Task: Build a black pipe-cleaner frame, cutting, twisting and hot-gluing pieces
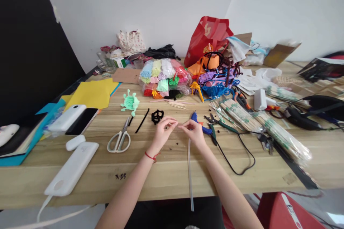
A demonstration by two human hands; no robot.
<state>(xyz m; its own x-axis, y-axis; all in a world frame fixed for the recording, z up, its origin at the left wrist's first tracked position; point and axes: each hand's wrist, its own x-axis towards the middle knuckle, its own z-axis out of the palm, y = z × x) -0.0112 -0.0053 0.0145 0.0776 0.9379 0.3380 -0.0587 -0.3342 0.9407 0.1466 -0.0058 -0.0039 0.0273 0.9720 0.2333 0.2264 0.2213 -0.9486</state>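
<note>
Above the wooden table (161, 182), my left hand (164, 133) and my right hand (194, 131) meet near each other, fingertips pinched. Whatever sits between their fingertips is too small to make out. Just behind my left hand lies a round black openwork piece (157, 116). A blue glue gun (205, 128) rests beside my right hand, partly hidden by it, and a clear glue stick (190, 175) runs from under that hand past the table's front edge. White-handled scissors (119, 141) and black strips (142, 120) lie to the left, near a mint-green fuzzy piece (130, 103).
Green-handled pliers (213, 134) and a black cable (242, 171) lie right of my hands. Farther right are bagged wooden sticks (285, 137). Bagged colored bundles (162, 78) and a red bag (205, 39) stand behind. A white power bank (72, 168) lies at front left.
</note>
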